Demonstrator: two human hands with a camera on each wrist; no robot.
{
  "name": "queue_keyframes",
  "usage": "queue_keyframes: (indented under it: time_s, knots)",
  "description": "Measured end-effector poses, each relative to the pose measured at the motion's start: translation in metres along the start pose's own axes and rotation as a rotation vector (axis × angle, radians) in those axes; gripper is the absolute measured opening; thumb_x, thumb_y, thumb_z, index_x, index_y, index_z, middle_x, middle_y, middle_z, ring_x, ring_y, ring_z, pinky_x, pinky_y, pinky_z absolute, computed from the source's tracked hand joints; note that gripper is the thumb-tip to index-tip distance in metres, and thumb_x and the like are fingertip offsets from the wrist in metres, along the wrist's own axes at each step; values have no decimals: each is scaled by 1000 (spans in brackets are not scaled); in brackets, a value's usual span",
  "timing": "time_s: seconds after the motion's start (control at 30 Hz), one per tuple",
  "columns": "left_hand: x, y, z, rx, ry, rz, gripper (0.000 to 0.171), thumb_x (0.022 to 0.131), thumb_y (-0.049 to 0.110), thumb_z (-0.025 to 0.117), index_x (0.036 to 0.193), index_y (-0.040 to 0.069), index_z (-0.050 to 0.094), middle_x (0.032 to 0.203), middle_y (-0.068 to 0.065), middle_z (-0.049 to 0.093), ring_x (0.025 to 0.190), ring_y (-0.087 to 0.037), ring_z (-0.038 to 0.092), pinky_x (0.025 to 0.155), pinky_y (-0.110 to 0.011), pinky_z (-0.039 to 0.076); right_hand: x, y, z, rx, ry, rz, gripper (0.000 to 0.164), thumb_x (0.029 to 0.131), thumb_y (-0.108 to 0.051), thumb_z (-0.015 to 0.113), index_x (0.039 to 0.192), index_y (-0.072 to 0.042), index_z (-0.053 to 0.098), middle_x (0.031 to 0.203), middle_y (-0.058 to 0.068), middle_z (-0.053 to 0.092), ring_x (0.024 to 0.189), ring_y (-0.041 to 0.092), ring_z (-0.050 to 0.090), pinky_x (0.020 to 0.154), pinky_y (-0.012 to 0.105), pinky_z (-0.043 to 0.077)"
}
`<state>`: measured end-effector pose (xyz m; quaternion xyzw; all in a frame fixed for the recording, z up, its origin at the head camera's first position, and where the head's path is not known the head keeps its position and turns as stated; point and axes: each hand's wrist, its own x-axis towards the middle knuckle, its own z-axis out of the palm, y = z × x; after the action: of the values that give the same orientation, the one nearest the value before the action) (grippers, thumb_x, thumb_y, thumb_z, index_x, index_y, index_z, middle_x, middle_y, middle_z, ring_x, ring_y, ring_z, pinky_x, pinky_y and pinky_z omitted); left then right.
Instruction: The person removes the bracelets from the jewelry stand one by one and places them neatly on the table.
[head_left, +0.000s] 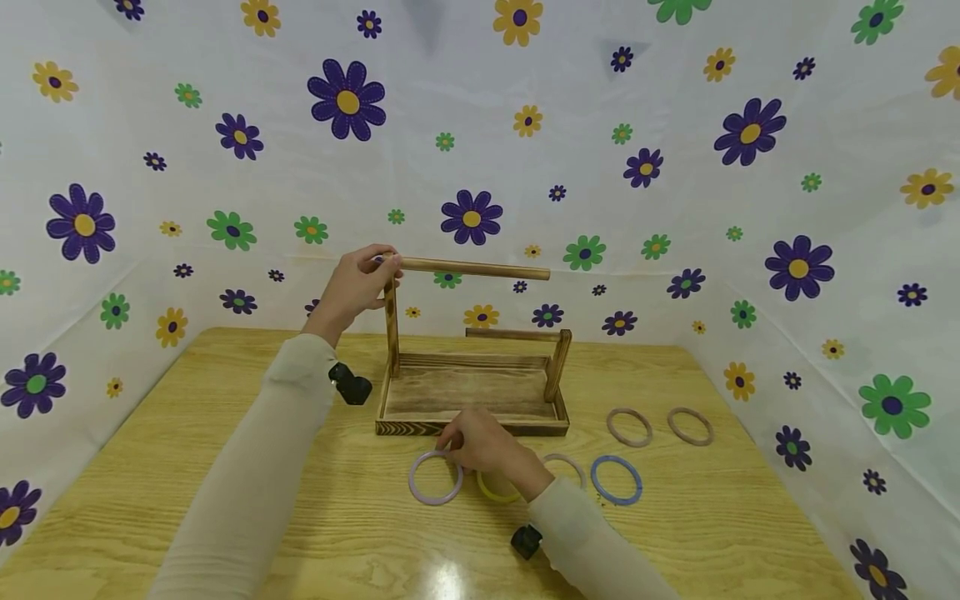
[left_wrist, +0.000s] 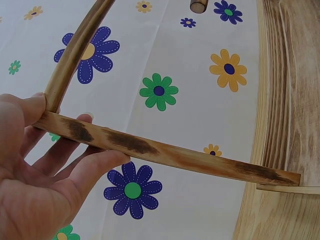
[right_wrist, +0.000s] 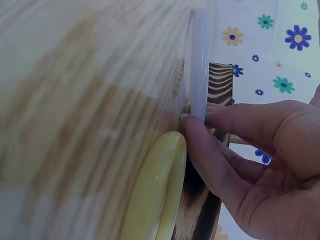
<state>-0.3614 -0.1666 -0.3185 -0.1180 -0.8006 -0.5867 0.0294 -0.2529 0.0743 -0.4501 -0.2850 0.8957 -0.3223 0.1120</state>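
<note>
A wooden stand [head_left: 472, 429] has a shallow tray base, two upright posts and a horizontal bar on each. My left hand [head_left: 356, 287] grips the top of the taller left post [left_wrist: 165, 150], where the upper bar [head_left: 480, 267] meets it. In the left wrist view the thumb and fingers lie around that post's end. In front of the tray, my right hand [head_left: 483, 442] pinches the rim of a lilac ring [head_left: 412, 483] between thumb and fingers. Beside it is a yellow ring [right_wrist: 155, 192], partly hidden by the right hand in the head view.
Right of the right hand lie a pale pinkish ring [head_left: 580, 471], partly covered by the forearm, and a blue ring [head_left: 639, 487]. Two brownish rings [head_left: 649, 435] are farther back on the wooden table [head_left: 360, 533]. A flower-printed cloth [head_left: 420, 167] surrounds the back and sides.
</note>
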Motion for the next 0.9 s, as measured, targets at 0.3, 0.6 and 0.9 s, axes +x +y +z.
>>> queue_keyframes:
  time_s: [0.3, 0.6, 0.9]
  knots:
    - [-1, 1, -1, 0, -9, 2, 48, 107, 42, 52, 147, 15, 53, 112, 1, 66, 105, -12, 64, 101, -57, 55, -1, -4, 0, -30, 8, 21, 11, 92, 3, 73, 99, 1, 80, 75, 16, 76, 50, 24, 68, 45, 17, 48]
    - [-2, 1, 0, -12, 3, 12, 47, 107, 42, 53, 145, 14, 54, 110, 1, 67, 101, -11, 65, 98, -54, 57, 1, -4, 1, -58, 10, 47, 9, 91, 1, 75, 97, -2, 81, 74, 13, 76, 48, 20, 67, 44, 17, 48]
    - [-3, 4, 0, -11, -18, -4, 51, 108, 41, 52, 150, 11, 49, 112, 1, 65, 102, -10, 63, 102, -57, 54, 1, -4, 2, -87, 8, 48, 8, 91, -2, 76, 97, -3, 82, 75, 11, 77, 49, 17, 68, 46, 17, 50]
